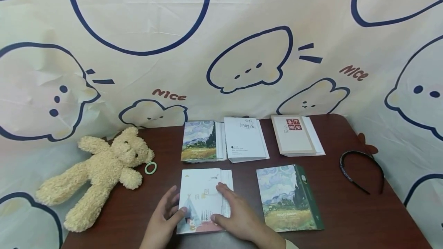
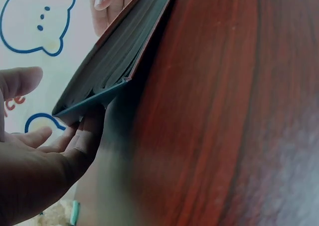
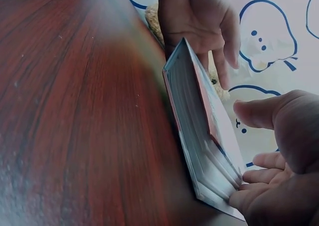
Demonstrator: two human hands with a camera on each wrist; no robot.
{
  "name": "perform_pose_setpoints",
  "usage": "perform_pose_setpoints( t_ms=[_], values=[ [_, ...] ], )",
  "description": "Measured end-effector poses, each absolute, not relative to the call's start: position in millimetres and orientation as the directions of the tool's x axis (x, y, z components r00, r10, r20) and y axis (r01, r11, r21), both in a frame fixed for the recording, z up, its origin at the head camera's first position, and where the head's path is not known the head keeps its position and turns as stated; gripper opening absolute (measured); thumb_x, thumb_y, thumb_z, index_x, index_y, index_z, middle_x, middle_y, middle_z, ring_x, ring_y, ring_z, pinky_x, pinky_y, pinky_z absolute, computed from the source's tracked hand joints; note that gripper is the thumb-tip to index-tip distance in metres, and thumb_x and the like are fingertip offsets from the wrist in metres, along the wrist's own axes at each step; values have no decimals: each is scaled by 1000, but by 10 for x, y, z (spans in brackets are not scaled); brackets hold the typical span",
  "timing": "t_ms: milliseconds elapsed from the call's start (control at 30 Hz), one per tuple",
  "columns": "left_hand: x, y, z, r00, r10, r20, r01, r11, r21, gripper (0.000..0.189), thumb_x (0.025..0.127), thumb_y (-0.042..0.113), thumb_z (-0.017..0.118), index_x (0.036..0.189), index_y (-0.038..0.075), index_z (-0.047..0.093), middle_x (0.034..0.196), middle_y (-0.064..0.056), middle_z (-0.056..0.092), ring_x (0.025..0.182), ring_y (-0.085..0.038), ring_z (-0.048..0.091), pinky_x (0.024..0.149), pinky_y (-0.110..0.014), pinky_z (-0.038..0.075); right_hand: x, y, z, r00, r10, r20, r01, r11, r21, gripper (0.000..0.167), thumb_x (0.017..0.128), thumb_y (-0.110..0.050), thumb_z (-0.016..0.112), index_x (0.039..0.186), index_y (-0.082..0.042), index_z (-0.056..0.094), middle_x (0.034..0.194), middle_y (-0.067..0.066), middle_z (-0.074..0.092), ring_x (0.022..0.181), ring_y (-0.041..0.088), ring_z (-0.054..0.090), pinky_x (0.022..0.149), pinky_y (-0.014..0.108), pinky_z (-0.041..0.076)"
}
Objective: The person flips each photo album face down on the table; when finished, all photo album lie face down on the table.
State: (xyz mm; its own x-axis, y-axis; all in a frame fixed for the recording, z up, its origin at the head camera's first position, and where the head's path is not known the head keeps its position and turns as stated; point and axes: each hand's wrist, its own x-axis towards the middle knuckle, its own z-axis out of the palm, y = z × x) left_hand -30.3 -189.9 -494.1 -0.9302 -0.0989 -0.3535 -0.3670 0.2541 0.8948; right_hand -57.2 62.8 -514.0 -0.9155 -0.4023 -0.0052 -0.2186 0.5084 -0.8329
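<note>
A white photo album [image 1: 199,183] with a tent drawing on its cover lies on the table between both hands. My left hand [image 1: 164,218] is at its left side; in the left wrist view, the fingers touch the album's spine [image 2: 89,102] while the thumb stays off the cover. At the opposite side is my right hand [image 1: 240,216]. Its fingertips meet the open page edge [image 3: 219,178] in the right wrist view, the thumb raised apart from the cover. Right of that hand lies a green-spined album [image 1: 282,199] with a painted landscape.
Along the back stand a landscape album [image 1: 199,141], a white album [image 1: 243,139] and a beige album [image 1: 294,135] with a red seal. A teddy bear [image 1: 104,168] and a pale green ring [image 1: 150,168] lie left, a black headband [image 1: 342,168] right. Patterned cloth [image 1: 173,72] hangs behind.
</note>
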Motion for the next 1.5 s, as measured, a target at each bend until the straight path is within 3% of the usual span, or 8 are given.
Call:
perform_pose_setpoints(
  t_ms=[167,400,600,767,867,1033,1233,1500],
  values=[
    [-295,-1936,-4899,-936,-104,-336,-350,205,914,72,103,29,67,163,13,30,158,-28,41,139,-44,47,104,-55,49,-599,604,-5122,-915,-403,-19,-209,512,-833,76,91,-39,76,156,-13,47,162,0,44,146,29,44,117,53,37],
    [-291,-2009,-4846,-935,-90,-343,-353,150,923,59,113,31,46,164,10,26,162,-26,35,147,-44,34,108,-72,36,-629,581,-5090,-909,-416,-28,-199,492,-848,74,92,-40,76,156,-14,47,158,3,49,143,30,48,116,52,39],
    [-278,-2045,-4796,-949,-60,-310,-316,146,938,52,112,12,39,163,4,26,162,-25,34,148,-40,31,116,-65,30,-620,546,-5068,-910,-414,-17,-199,472,-859,74,92,-39,77,156,-15,48,154,7,53,139,31,51,114,48,42],
    [-287,-2080,-4788,-955,-58,-292,-298,157,942,57,107,-1,44,162,5,30,160,-23,39,142,-38,42,108,-34,45,-629,526,-5062,-907,-420,-40,-161,431,-888,73,92,-37,77,155,-14,49,157,4,50,144,30,46,116,42,40],
    [-279,-2103,-4798,-966,-56,-251,-257,172,951,63,100,-9,49,160,6,34,158,-22,42,133,-26,53,96,-19,48,-637,511,-5049,-895,-445,-41,-149,383,-912,72,93,-35,77,155,-11,49,160,4,46,147,29,41,117,36,38],
    [-242,-2116,-4806,-985,-41,-166,-170,133,977,66,93,-16,54,156,2,41,150,-12,52,117,-5,61,93,-19,52,-625,492,-5029,-870,-491,-30,-127,284,-950,74,92,-30,79,154,-4,47,165,10,37,151,32,33,114,33,40],
    [-218,-2093,-4798,-993,-7,-116,-116,55,992,66,93,-12,62,155,-3,41,135,15,61,115,-6,63,89,-23,56,-600,476,-5035,-876,-481,-26,-122,273,-954,80,86,-35,86,151,-4,50,166,10,36,150,31,34,112,30,42],
    [-248,-2026,-4737,-982,-4,-191,-191,46,980,69,94,-9,65,157,4,40,143,2,52,115,-8,60,86,-27,56,-605,480,-5048,-860,-510,-22,-79,175,-981,77,87,-26,86,151,-3,49,168,12,31,152,34,26,113,38,41]
  ],
)
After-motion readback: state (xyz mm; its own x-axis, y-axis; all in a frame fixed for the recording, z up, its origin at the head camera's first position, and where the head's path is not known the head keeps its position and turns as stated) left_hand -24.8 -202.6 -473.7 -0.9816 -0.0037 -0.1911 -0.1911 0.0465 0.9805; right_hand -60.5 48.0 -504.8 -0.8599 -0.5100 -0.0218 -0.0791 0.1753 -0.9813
